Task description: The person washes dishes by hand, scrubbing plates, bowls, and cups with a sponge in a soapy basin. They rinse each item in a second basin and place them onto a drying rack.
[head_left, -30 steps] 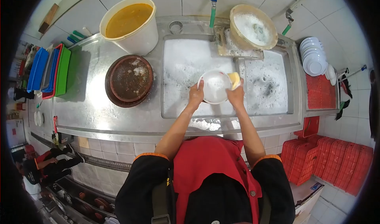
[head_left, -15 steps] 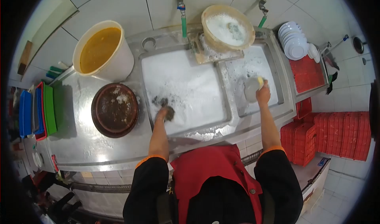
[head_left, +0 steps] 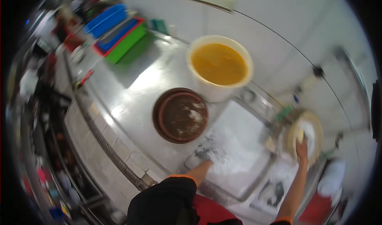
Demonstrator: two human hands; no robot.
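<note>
A: What is the right hand (head_left: 302, 148) doing?

B: It looks closed on a yellow sponge (head_left: 301, 135), pinched at the fingers and showing just past their tips. The sponge's long side runs roughly in line with them, pointing away from the body.

A: And around that hand?

B: A round cream-coloured basin (head_left: 317, 125) of white suds. The fingers are over its opening; blur hides whether they touch the foam.

A: The left hand (head_left: 208, 162)?

B: Sunk in the foam of the large metal sink (head_left: 242, 197), near its left side. I can't tell whether it is spread, closed or gripping something.

A: So which hand is nearer the sponge and basin?

B: The right, clearly. Both lie well off to the left hand's right and somewhat farther out, across the large sink.

A: What else is near?

B: Just beyond the left hand and to its left, stacked round brown dishes (head_left: 181, 115) with pale residue sit on the metal counter (head_left: 131, 105). Farther out is a white bucket (head_left: 217, 92) of orange liquid. From the right hand, a smaller foamy sink (head_left: 274, 189) lies closer to the body, with stacked white plates (head_left: 332, 177) to the right.
</note>
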